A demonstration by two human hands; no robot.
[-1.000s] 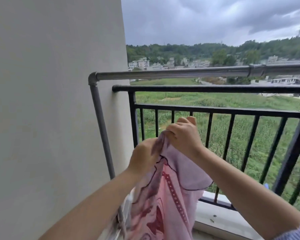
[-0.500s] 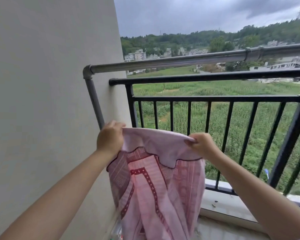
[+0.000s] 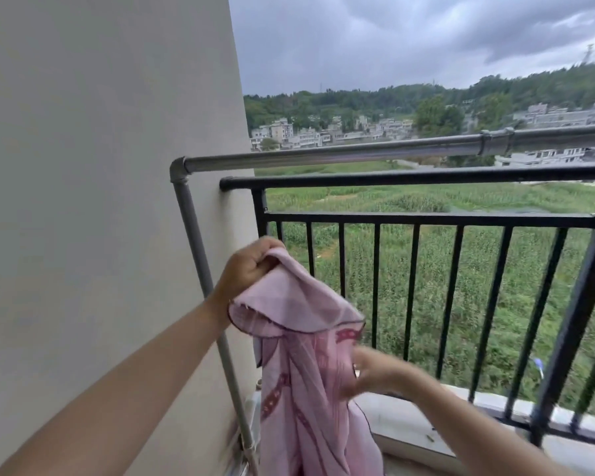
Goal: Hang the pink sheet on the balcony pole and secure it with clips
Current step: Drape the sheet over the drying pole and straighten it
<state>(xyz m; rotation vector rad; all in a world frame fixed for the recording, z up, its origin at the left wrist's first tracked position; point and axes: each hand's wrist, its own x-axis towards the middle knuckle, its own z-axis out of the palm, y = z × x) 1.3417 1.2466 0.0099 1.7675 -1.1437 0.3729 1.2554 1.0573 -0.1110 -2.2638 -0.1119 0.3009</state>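
The pink sheet (image 3: 306, 355), patterned in darker red, hangs in folds from my left hand (image 3: 246, 266), which grips its top edge below the level of the pole. My right hand (image 3: 368, 371) is blurred, lower down at the sheet's right edge, its fingers touching the cloth; whether it grips is unclear. The grey metal balcony pole (image 3: 340, 155) runs horizontally above and beyond both hands, bare of cloth. No clips are in view.
A black railing (image 3: 409, 218) with vertical bars stands just behind the pole. A plain wall (image 3: 100, 201) fills the left. The pole's upright leg (image 3: 200, 266) runs down beside my left arm. A concrete ledge (image 3: 409, 417) lies at the railing's foot.
My right hand let go of the top edge and dropped down the sheet's right side. My left hand stayed holding the top, so the sheet now hangs from one hand.
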